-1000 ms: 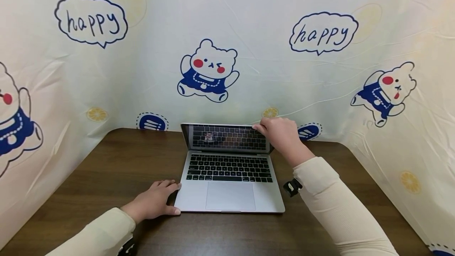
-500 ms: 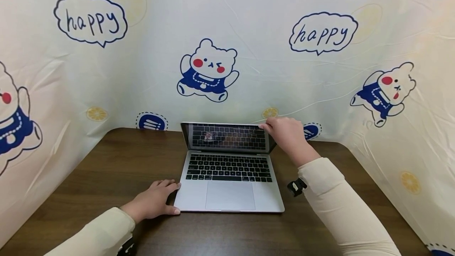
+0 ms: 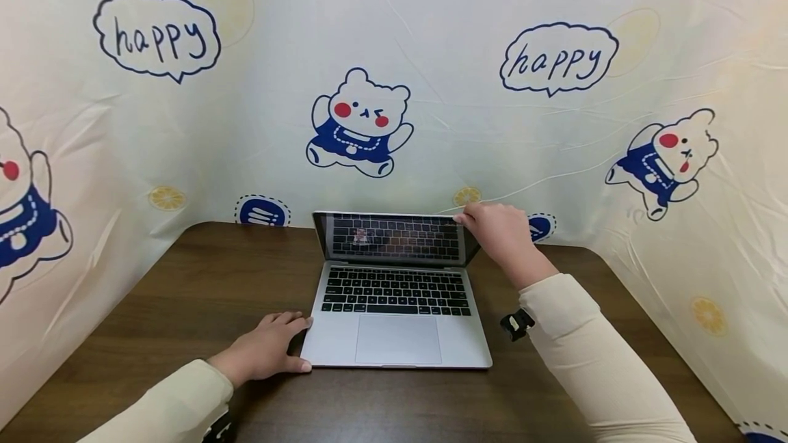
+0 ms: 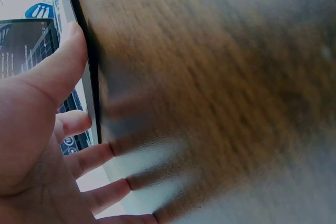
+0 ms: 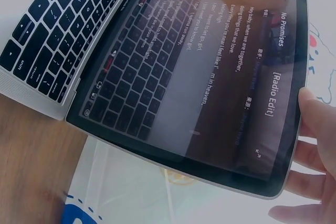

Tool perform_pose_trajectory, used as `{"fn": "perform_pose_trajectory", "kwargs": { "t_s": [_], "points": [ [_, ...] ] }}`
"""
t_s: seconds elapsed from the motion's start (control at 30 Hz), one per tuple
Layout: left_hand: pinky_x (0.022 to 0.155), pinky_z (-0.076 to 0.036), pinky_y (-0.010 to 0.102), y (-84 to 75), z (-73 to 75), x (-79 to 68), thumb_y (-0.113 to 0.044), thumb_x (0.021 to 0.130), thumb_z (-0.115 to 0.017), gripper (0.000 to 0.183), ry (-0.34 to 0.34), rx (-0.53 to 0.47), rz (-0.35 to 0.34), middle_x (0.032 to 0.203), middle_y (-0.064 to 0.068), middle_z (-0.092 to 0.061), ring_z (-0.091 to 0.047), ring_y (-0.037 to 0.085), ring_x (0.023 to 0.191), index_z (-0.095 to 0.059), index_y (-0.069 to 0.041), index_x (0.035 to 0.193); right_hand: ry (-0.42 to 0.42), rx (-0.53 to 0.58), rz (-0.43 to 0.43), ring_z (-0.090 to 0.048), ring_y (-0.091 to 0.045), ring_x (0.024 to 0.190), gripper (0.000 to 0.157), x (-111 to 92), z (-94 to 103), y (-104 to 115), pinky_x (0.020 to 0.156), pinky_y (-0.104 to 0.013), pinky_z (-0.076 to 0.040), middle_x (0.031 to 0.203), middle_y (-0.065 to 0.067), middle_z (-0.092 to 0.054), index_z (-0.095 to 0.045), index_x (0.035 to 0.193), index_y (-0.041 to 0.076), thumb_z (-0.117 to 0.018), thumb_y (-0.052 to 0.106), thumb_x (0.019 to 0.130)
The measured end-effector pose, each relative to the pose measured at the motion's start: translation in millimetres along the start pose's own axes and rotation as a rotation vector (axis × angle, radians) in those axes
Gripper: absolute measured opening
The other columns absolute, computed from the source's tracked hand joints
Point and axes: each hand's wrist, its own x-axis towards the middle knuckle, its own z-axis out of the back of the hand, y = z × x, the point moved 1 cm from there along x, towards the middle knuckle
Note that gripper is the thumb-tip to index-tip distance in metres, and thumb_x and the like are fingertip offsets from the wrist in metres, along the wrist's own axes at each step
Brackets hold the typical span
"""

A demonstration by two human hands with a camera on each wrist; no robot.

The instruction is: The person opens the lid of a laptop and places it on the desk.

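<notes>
A silver laptop [image 3: 329, 347] stands unfolded on the table, its black keyboard [image 3: 397, 290] facing me. The laptop screen [image 3: 400, 238] is raised at the back and shows lines of text in the right wrist view. At the top right corner, my right hand [image 3: 501, 238] pinches the screen's edge, thumb [image 5: 311, 109] at the front and fingers [image 5: 307, 184] behind. My left hand [image 3: 261, 351] lies beside the base's left edge, thumb and index finger touching that edge. In the left wrist view its other fingers [image 4: 105, 198] are spread, tips resting on the table.
The brown wooden table [image 3: 203, 279] has rounded back corners. Right behind it and along both sides hangs a pale curtain [image 3: 455, 115] printed with cartoon bears and words. A black strap mount [image 3: 517, 324] sits at my right wrist.
My right hand has slid slightly right along the screen's top edge toward its corner. The screen's angle looks about the same. My left hand and the laptop base have stayed in place.
</notes>
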Motion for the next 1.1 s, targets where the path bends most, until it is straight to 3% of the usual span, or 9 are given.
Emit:
{"fn": "perform_pose_trajectory", "kwargs": {
  "t_s": [0.63, 1.1],
  "points": [
    [0.086, -0.037, 0.057, -1.0, 0.9, -1.4, -0.053, 0.065, -0.070, 0.080, 0.005, -0.014, 0.014, 0.133, 0.016, -0.041, -0.033, 0.041, 0.121, -0.048, -0.011, 0.130, -0.021, -0.003, 0.021, -0.041, -0.018, 0.043, 0.031, 0, -0.4, -6, 0.039, -0.031, -0.029, 0.057, 0.001, -0.055, -0.061, 0.071, 0.017, -0.055, 0.044, 0.085],
    [0.086, -0.036, 0.057, -2.4, 2.2, -2.2, -0.053, 0.066, -0.070, 0.080, 0.010, -0.011, 0.013, 0.133, 0.016, -0.041, -0.034, 0.041, 0.121, -0.048, -0.010, 0.130, -0.088, -0.019, 0.017, -0.039, -0.019, 0.040, 0.036, -5, 0.4, -15, 0.036, -0.031, -0.026, 0.047, 0.002, -0.046, -0.052, 0.061, 0.016, -0.057, 0.043, 0.084]
  ]
}}
